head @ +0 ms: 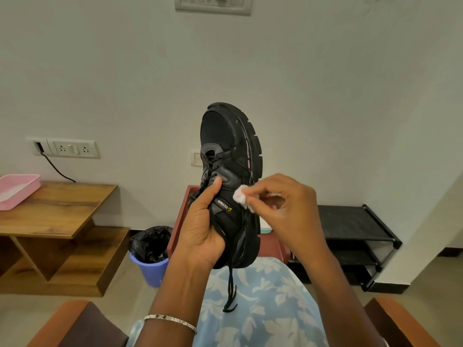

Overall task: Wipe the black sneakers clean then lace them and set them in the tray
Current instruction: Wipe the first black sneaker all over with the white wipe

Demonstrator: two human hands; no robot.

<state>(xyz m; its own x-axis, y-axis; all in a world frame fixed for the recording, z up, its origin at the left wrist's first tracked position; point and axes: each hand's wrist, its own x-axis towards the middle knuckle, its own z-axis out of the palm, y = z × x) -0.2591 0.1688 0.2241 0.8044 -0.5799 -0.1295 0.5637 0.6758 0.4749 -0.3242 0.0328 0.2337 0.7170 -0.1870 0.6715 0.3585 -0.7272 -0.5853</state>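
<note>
A black sneaker (229, 156) is held up in front of me, toe pointing up, its sole facing right. My left hand (203, 221) grips it around the heel and tongue, thumb lying on the laces. A loose black lace (230, 286) hangs down from it over my lap. My right hand (285, 209) pinches a small white wipe (241, 197) and presses it against the sneaker's side near the sole. A pink tray (15, 191) sits on the wooden table at far left. The second sneaker is not in view.
A wooden side table (57, 211) stands at left. A blue bin with a black liner (151, 251) sits on the floor beside a reddish stool (271, 244). A black shoe rack (350, 236) stands at right. Chair arms (65, 324) flank my lap.
</note>
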